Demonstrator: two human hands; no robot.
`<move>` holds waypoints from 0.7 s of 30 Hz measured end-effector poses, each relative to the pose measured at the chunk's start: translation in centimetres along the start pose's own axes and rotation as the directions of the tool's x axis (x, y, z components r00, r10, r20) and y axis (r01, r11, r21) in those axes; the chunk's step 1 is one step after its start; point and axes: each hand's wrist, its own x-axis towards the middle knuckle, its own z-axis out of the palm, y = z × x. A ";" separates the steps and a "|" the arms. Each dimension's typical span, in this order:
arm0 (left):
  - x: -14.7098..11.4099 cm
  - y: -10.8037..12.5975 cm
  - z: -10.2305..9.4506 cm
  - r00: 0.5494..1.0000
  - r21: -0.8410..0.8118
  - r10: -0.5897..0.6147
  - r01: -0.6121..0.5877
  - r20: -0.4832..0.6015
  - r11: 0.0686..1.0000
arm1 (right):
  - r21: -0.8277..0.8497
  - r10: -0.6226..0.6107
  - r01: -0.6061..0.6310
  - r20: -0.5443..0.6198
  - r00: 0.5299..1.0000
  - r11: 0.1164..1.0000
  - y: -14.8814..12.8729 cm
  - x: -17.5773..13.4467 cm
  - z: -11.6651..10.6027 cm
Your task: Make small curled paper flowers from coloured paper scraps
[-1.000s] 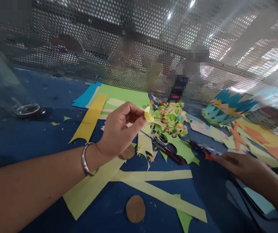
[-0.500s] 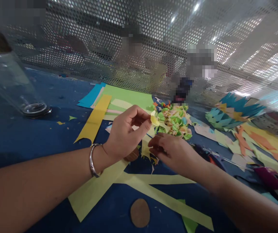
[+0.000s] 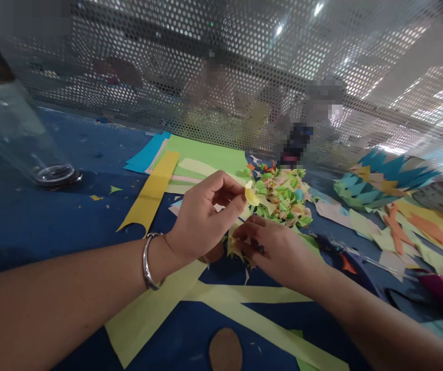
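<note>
You have the yellow piece point(image 3: 251, 196) at the fingertips of your left hand point(image 3: 201, 221), thumb and forefinger closed on it, near the scrap pile point(image 3: 285, 198). Just below it, the fingers of your right hand point(image 3: 283, 251) are curled partway; whether they grip anything cannot be told. One disc point(image 3: 214, 253) is partly hidden by your left hand; the bottom edge cuts off another disc point(image 3: 226, 350). The jar point(image 3: 14, 129) is cropped at left. Figures beyond the mesh point(image 3: 147, 56) are blurred.
</note>
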 end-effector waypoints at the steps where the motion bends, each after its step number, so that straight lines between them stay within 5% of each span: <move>1: 0.0 0.0 0.0 1.000 0.000 0.000 0.000 0.001 1.000 | -0.001 -0.003 0.003 -0.006 1.000 1.000 0.0 0.0 0.1; 10: 0.3 -0.3 -0.1 0.999 0.011 -0.039 0.039 0.029 0.999 | 0.083 -0.060 0.075 -0.167 0.984 0.994 1.1 -0.1 0.6; 21: 0.4 -0.2 0.1 0.989 0.065 -0.095 0.088 0.112 0.994 | 0.229 0.094 0.045 -0.561 0.822 0.973 1.7 -2.3 -2.6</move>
